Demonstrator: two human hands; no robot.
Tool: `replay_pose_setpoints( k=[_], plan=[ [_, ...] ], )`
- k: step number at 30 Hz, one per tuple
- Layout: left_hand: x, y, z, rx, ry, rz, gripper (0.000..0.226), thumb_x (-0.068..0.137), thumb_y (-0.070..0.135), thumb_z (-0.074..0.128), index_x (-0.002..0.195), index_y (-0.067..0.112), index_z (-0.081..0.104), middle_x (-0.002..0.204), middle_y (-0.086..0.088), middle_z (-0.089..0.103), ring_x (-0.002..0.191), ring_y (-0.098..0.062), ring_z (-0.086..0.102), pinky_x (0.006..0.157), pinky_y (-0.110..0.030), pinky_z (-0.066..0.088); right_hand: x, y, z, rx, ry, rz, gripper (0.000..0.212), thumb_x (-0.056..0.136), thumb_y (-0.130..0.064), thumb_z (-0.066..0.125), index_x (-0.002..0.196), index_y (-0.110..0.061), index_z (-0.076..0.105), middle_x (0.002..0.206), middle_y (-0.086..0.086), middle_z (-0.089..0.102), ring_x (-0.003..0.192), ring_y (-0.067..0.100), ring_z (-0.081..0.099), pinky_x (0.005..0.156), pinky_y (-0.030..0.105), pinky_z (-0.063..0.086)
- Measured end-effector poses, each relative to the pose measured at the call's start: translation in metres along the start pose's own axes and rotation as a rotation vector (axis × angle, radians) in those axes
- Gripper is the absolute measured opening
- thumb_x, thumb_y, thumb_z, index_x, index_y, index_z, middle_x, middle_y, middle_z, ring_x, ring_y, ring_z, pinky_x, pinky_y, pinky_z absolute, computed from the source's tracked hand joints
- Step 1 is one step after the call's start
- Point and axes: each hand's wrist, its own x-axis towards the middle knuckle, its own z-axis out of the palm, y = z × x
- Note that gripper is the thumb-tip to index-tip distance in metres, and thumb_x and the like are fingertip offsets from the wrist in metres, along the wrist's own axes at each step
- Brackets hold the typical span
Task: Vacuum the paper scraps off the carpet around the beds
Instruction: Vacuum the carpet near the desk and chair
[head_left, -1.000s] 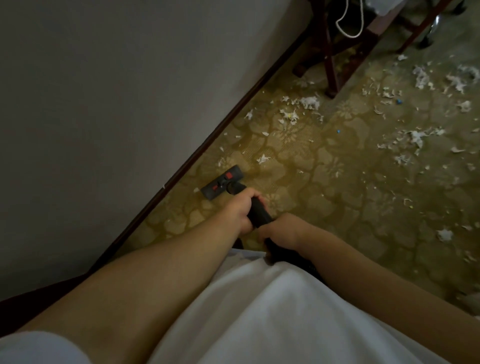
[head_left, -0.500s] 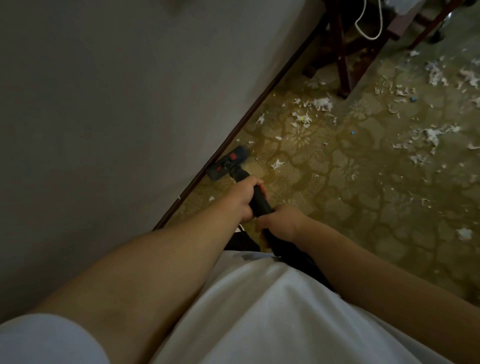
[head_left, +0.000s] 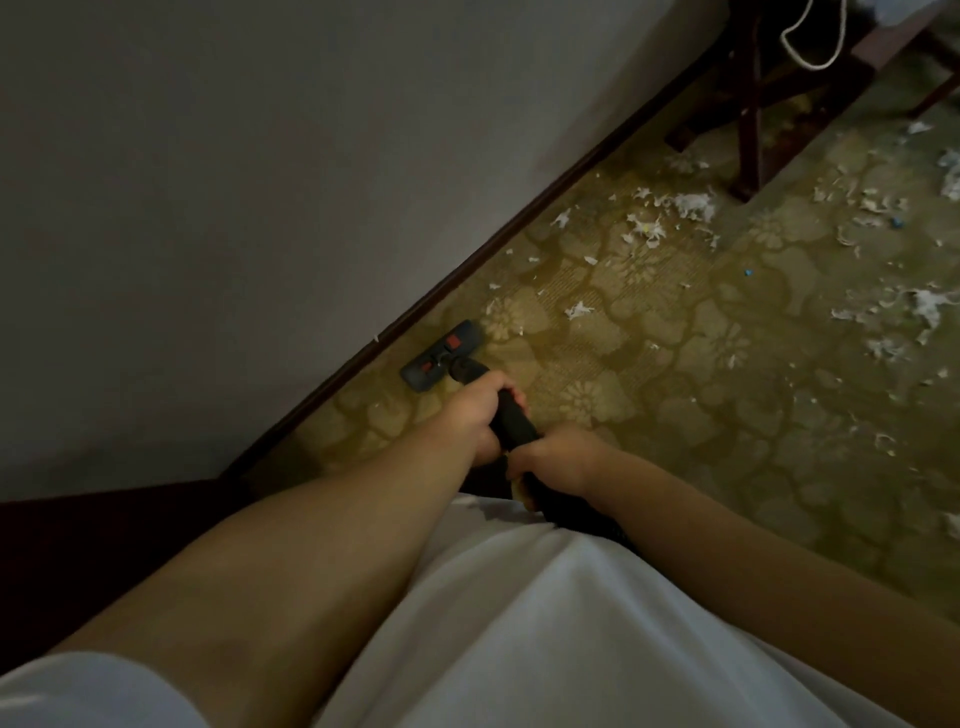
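Lying flat on the yellow patterned carpet (head_left: 649, 395), just beside the dark baseboard (head_left: 519, 221), the black vacuum head (head_left: 441, 356) shows two red pedals. White paper scraps (head_left: 693, 202) are scattered ahead, thickest near a wooden furniture leg (head_left: 748, 130). As for the hands, the left hand (head_left: 475, 410) and the right hand (head_left: 558, 457) behind it both grip the black wand (head_left: 514, 423).

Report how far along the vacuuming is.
Done: the carpet nearest the person looks mostly free of scraps. In hand: the left hand and right hand grip the vacuum wand, its floor head beside the baseboard. To do: paper scraps just ahead, more near the furniture leg and off to the right.
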Motion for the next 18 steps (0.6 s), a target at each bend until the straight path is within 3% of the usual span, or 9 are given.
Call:
replay_pose_setpoints(
  k=[3, 9, 14, 18],
  plan=[
    [-0.012, -0.06, 0.011, -0.05, 0.0, -0.009, 0.027, 0.093, 0.009, 0.058, 0.067, 0.01, 0.05, 0.053, -0.005, 0.051, 0.055, -0.019, 0.048, 0.058, -0.032, 0.047, -0.022, 0.052, -0.009, -0.047, 0.003, 0.007, 0.013, 0.083, -0.012, 0.072, 0.086, 0.0, 0.074, 0.066, 0.011, 0.072, 0.06, 0.025, 0.07, 0.058, 0.032, 0.056],
    [-0.045, -0.159, 0.045, -0.069, -0.096, -0.066, 0.029, 0.094, 0.011, 0.056, 0.066, 0.011, 0.047, 0.057, -0.004, 0.049, 0.055, -0.018, 0.046, 0.055, -0.029, 0.047, -0.07, 0.143, -0.032, -0.04, 0.022, 0.073, 0.016, 0.084, -0.011, 0.071, 0.091, 0.003, 0.072, 0.065, 0.013, 0.072, 0.06, 0.028, 0.071, 0.058, 0.035, 0.057],
    [-0.061, -0.209, 0.054, -0.069, -0.136, -0.093, 0.031, 0.095, 0.012, 0.055, 0.065, 0.01, 0.047, 0.055, -0.003, 0.048, 0.056, -0.017, 0.044, 0.059, -0.029, 0.046, -0.09, 0.185, -0.034, -0.081, 0.022, 0.095, 0.018, 0.083, -0.012, 0.072, 0.095, 0.001, 0.072, 0.078, 0.015, 0.073, 0.065, 0.028, 0.07, 0.06, 0.032, 0.053],
    [-0.068, -0.224, 0.038, -0.122, -0.138, -0.091, 0.03, 0.094, 0.01, 0.056, 0.065, 0.01, 0.049, 0.056, -0.003, 0.048, 0.055, -0.017, 0.045, 0.06, -0.029, 0.045, -0.089, 0.198, -0.02, -0.153, 0.027, 0.084, 0.022, 0.077, -0.016, 0.076, 0.092, 0.0, 0.075, 0.089, 0.02, 0.078, 0.081, 0.036, 0.077, 0.074, 0.042, 0.06]
  ],
)
